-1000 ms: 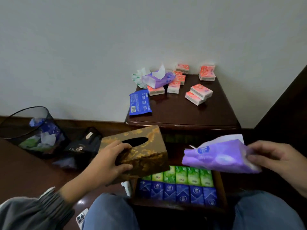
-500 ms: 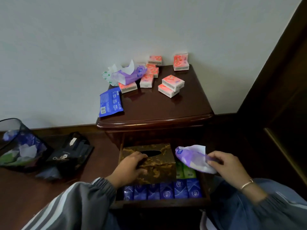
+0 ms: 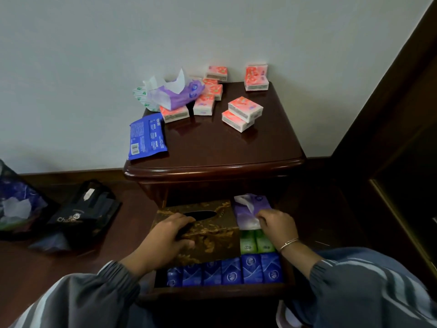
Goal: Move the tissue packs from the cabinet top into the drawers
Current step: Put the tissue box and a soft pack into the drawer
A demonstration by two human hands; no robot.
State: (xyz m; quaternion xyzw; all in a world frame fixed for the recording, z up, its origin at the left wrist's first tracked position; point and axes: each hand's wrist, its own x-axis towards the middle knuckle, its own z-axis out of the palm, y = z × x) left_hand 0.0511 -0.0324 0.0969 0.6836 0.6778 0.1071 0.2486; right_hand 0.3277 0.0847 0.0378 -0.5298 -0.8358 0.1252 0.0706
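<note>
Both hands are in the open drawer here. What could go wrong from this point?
1. The tissue box, gripped by the left hand, rises well above the blue packs; it may block the drawer from closing.
2. The purple pack under the right hand has a loose tissue sticking up that could snag on the cabinet frame.
3. The flat blue pack overhangs the cabinet top edge and might slide off.
</note>
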